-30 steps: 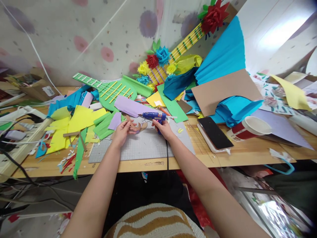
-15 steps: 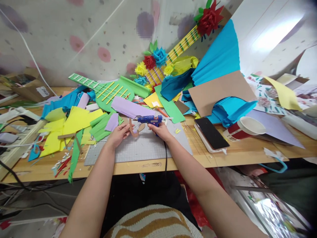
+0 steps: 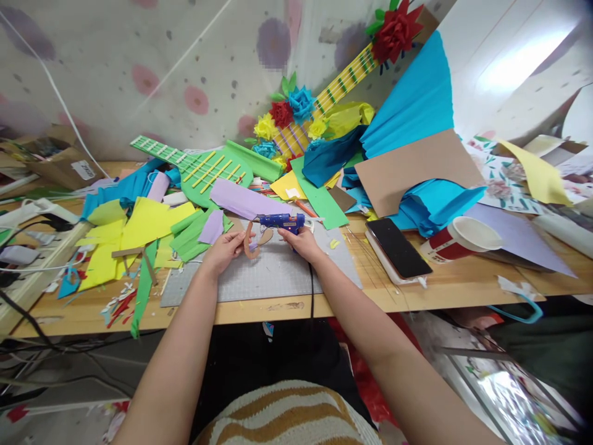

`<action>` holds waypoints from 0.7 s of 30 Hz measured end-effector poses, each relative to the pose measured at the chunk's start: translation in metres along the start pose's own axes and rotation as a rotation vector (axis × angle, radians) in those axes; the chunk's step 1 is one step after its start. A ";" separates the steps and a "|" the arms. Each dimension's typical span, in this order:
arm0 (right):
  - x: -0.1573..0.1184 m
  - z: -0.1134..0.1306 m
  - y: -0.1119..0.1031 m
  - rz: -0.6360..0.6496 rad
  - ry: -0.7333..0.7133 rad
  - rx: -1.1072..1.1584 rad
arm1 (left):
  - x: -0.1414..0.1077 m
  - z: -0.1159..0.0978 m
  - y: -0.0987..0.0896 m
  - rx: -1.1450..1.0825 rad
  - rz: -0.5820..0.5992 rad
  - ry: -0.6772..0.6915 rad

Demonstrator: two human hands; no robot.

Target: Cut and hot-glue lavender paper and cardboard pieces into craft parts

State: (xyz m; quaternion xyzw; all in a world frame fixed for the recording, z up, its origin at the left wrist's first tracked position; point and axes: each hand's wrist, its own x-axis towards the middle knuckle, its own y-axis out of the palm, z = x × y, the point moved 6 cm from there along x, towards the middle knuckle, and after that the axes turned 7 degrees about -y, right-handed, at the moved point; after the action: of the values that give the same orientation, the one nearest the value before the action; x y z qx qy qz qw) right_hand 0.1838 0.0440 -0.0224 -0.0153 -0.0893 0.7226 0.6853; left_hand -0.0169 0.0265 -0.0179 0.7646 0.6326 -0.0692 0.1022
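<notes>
My right hand [image 3: 301, 243] is wrapped round the handle of a blue glue gun [image 3: 280, 220], its nozzle pointing left. A black cord runs down from the gun over the table edge. Between the fingertips of my left hand [image 3: 227, 250] is a curved brown cardboard strip [image 3: 251, 250], bent into a hook shape with a rounded end. The nozzle is close to the top of the strip; whether they touch I cannot tell. Both hands are above a grey cutting mat [image 3: 287, 281].
Yellow paper [image 3: 146, 225], green paper and a green paper guitar [image 3: 204, 173] lie at the left and back. A flowered yellow guitar [image 3: 345, 77] leans on the wall. To the right are a phone [image 3: 399, 247], a paper cup [image 3: 461, 240] and brown cardboard [image 3: 417, 170].
The view has shifted slightly. The cardboard strip has turned a little in my left fingers, and a small purple piece now shows at its lower curve. My right hand keeps its grip on the glue gun.
</notes>
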 end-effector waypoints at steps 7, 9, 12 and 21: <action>-0.002 0.001 0.004 0.059 -0.012 -0.051 | 0.003 0.005 -0.004 -0.057 -0.008 -0.013; -0.002 0.001 0.005 0.084 -0.027 -0.053 | 0.005 0.006 -0.005 -0.073 -0.010 -0.004; -0.002 0.000 0.007 0.123 -0.056 -0.069 | 0.007 0.007 -0.006 -0.093 -0.017 0.004; -0.006 0.003 0.009 0.216 -0.033 -0.123 | 0.010 0.011 -0.010 -0.164 -0.037 -0.005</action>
State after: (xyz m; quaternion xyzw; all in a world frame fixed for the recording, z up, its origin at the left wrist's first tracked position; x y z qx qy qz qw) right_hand 0.1744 0.0373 -0.0215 -0.0548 -0.1425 0.7856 0.5996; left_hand -0.0250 0.0349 -0.0317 0.7417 0.6498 -0.0210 0.1649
